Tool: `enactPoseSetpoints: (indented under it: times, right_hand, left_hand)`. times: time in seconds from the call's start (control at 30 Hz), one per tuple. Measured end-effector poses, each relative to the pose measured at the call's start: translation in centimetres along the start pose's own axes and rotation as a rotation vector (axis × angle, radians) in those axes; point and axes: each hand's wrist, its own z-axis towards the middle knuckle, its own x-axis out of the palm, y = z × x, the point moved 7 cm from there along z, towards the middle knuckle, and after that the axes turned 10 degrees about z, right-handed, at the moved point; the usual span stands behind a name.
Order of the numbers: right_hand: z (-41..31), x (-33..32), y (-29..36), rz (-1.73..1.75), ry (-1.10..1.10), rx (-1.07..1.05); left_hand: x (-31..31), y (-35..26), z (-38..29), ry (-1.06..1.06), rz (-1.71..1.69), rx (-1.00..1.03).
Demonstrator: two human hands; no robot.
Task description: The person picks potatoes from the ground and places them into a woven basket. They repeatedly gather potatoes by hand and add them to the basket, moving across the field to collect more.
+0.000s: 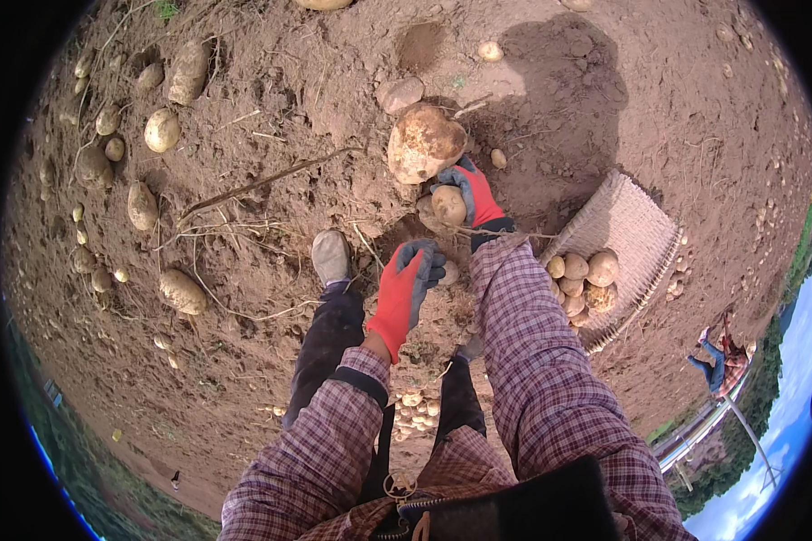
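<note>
My right hand (470,191), in a red glove with grey palm, reaches down at a smaller round potato (449,205), fingers behind it and close to a large soil-stained potato (425,144). Whether it grips the small potato is hard to tell. My left hand (407,287), in a matching glove, hangs nearer my body with its fingers bent. Its palm side is partly hidden; a pale potato (449,272) lies beside its fingertips. To the right, a woven basket (639,226) holds several potatoes (603,269) at its near left side.
Many potatoes (183,292) lie on the brown soil at left. A dry stalk (264,182) crosses the ground. My shoe (331,257) stands left of my left hand. More potatoes (413,414) are piled behind my legs. Another person (723,365) is far off at right.
</note>
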Motion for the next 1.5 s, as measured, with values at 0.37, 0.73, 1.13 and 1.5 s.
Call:
enactPoseSetpoints:
  times: [0.37, 0.73, 1.13, 1.5]
  right_hand:
    - [0.0, 1.8, -0.1, -0.049, 0.034, 0.017]
    - [2.2, 2.1, -4.0, 0.264, -0.037, -0.009]
    - [3.3, 2.6, -2.9, 0.305, 0.259, -0.160]
    - [-12.8, 4.7, -2.8, 0.306, 0.377, 0.317]
  left_hand:
    - [0.2, -0.2, -0.3, 0.002, -0.001, -0.016]
    - [-0.2, -0.4, -0.7, -0.009, 0.056, 0.051]
    - [-1.5, 0.4, -0.9, -0.033, 0.050, 0.050]
    - [-4.3, -1.8, -1.0, -0.374, 0.083, 0.333]
